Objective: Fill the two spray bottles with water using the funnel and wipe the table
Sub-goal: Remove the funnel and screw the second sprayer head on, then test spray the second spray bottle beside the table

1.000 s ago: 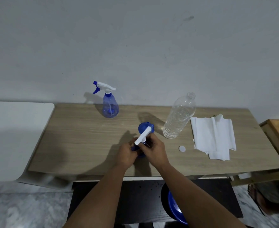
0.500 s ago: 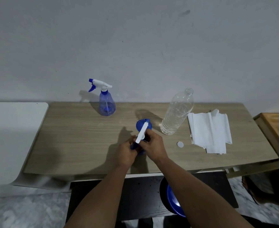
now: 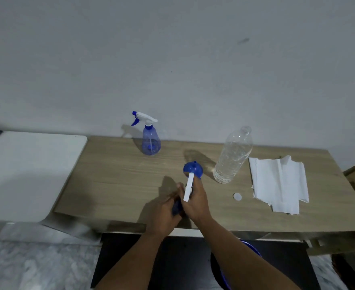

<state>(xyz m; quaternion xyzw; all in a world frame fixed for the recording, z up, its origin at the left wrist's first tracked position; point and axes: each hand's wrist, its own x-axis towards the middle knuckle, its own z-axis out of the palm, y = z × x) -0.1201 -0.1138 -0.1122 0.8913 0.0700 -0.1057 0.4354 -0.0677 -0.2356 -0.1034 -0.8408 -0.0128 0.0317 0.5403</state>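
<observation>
Near the table's (image 3: 114, 174) front edge, the left hand (image 3: 164, 214) is gripping the near spray bottle (image 3: 176, 207) while the right hand (image 3: 195, 203) is gripping its trigger head (image 3: 188, 189); steadying the body while twisting should prevent spills.

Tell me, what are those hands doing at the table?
A person's two hands are working on a small blue spray bottle near the table's front edge. The left hand holds the bottle and the right hand grips its white sprayer top. A blue funnel sits just behind. Another spray bottle, an open water bottle, its cap and paper towels wait nearby.
</observation>
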